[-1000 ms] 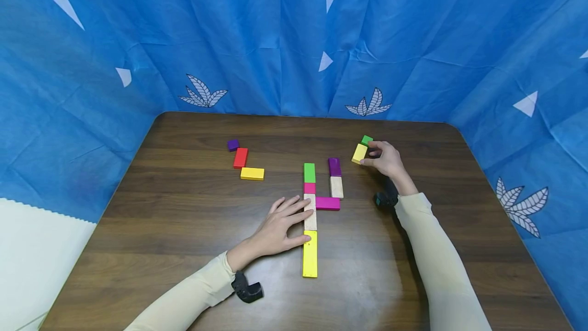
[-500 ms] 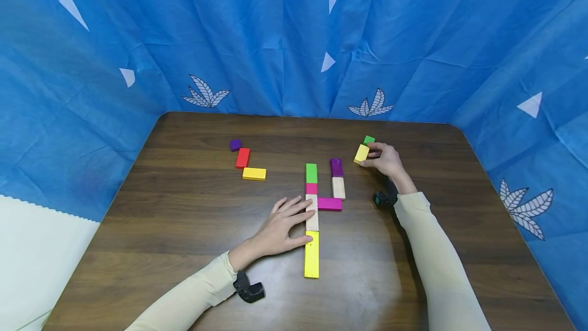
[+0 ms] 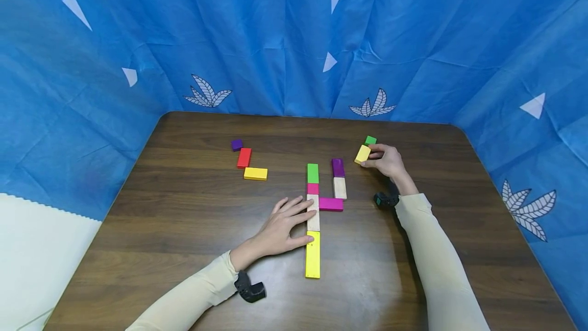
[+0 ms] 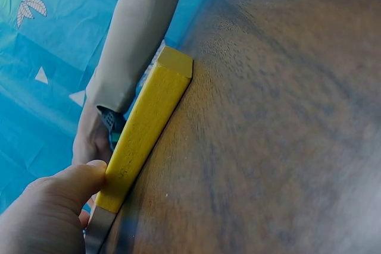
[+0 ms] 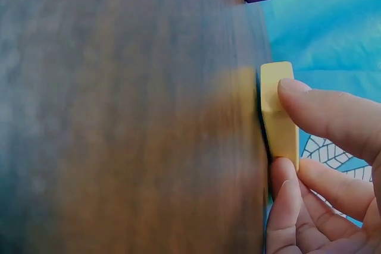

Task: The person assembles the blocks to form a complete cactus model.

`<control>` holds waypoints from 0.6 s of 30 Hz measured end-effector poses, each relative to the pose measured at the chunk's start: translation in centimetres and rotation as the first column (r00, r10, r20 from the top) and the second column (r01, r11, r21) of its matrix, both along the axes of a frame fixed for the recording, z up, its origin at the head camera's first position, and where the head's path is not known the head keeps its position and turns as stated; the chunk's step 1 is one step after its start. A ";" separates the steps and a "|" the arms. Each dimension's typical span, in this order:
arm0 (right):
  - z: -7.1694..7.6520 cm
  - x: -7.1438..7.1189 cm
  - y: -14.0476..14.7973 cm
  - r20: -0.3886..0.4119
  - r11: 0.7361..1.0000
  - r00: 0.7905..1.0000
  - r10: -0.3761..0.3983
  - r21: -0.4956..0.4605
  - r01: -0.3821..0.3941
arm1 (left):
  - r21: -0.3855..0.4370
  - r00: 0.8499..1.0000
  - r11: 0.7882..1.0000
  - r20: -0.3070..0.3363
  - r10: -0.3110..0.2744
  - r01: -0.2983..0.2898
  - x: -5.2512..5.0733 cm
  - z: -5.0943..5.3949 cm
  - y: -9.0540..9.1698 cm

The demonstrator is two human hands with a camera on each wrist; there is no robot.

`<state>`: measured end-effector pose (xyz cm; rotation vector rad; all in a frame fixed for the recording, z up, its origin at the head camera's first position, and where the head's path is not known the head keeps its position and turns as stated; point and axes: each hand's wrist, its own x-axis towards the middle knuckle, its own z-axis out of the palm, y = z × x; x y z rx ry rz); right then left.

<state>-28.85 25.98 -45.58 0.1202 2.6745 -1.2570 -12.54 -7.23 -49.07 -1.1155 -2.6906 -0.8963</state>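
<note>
My left hand [image 3: 277, 229] lies with straight, spread fingers across a column of blocks. Its fingertips rest on a pale wooden block [image 3: 313, 221], and its thumb touches the long yellow block [image 3: 313, 259]. In the left wrist view, the thumb [image 4: 83, 182] meets that yellow block's [image 4: 146, 123] side. Farther right, my right hand [image 3: 389, 161] pinches a short light-yellow block [image 3: 362, 154] between thumb and fingers. The right wrist view shows this block [image 5: 278, 111] with the thumb [image 5: 333, 114] on one end and fingertips at the other. A green block [image 3: 370, 140] sits just behind it.
Above the pale block come a pink block [image 3: 313, 188] and a green block [image 3: 313, 173]. A magenta block [image 3: 331, 204] juts right, below a whitish block [image 3: 339, 188] and a purple block [image 3: 338, 167]. Purple [image 3: 237, 145], red [image 3: 244, 158] and yellow [image 3: 255, 173] blocks form a stepped group left.
The whole scene has shifted slightly rightward in the head view. Both hands keep nearly the same pose, and the blocks stay in about the same arrangement.
</note>
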 end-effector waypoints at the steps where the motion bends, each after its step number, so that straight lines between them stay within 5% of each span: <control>1: 0.1 0.0 -0.1 -0.003 1.000 1.000 -0.002 0.002 0.002 | -0.001 1.000 1.000 -0.001 0.000 0.000 0.0 0.0 0.0; 18: 3.0 -1.9 -4.8 -0.057 0.991 0.992 0.111 -0.073 -0.115 | -0.011 1.000 1.000 -0.002 0.004 -0.004 -0.1 -0.2 0.0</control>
